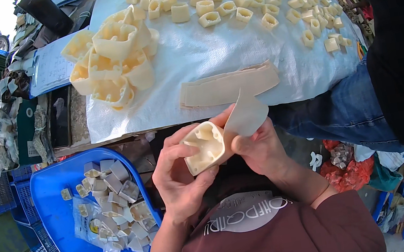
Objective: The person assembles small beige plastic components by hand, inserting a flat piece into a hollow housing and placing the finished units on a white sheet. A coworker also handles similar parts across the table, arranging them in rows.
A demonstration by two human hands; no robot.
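My left hand [174, 187] grips a cream-coloured hollow piece [209, 146], shaped like a rounded cup with small posts inside. Its open side faces up, and one finger reaches over the rim. My right hand [263, 152] pinches a thin beige strip [247, 113] between thumb and fingers; the strip stands up curved against the right wall of the piece. Just beyond my hands, a stack of similar flat strips [230, 86] lies on the white-covered table [156, 113]. Larger cream hollow pieces [115, 47] are heaped at the table's left.
Many small cream hollow pieces [207, 7] spread across the far table. A blue tub [48, 204] at my left holds grey and cream pieces [119, 192]. A clipboard [53, 63] lies back left. Someone's jeans-clad leg [340, 112] is at the right, near red plastic bags [340, 174].
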